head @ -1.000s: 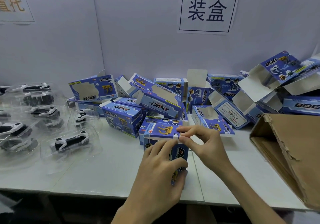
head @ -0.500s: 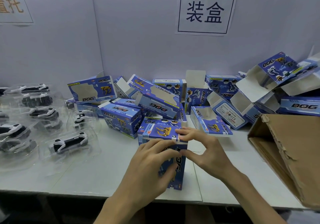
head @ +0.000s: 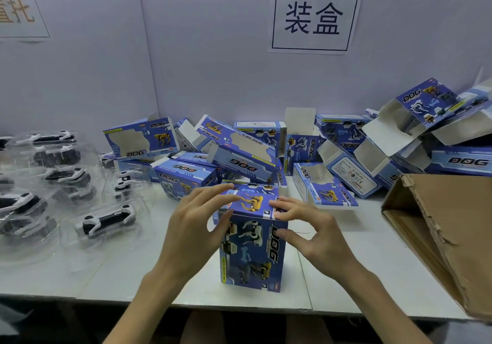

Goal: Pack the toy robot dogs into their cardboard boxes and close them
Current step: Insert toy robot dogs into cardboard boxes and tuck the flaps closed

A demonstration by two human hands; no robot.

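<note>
Now in hand: closing the lid (head: 250,200) of the blue box (head: 253,247); judged nearly done, with the lid flat across the top.
Where the box is: upright on end on the table (head: 346,277), near the front edge, apart from the heap behind.
Left hand (head: 194,226): apart from the right, with straight fingers laid over the left half of the lid and thumb against the upper front face.
Right hand (head: 316,239): pinching the top right corner, with fingertips on the lid's edge and thumb on the side just below.
Inside: cannot tell if packed with a toy dog; hidden by the walls.
Doing it well: press down evenly with the flat fingers while steadying the corner; run along the front edge to seat the tuck tab fully behind the front wall; keep the box square, not squeezed, to avoid buckling the thin card.
Check: no gap or raised corner along the lid; side flaps folded under, not poking out.
Risk: likely to tip or slide under a sideways push, being tall and narrow; push straight down.
Behind: open boxes (head: 239,154) heaped against the wall, several with flaps up.
Left side: toy dogs (head: 106,219) in clear trays, well apart from the hands.
Right side: brown carton (head: 439,223) lying open on its side, probably for finished boxes.
</note>
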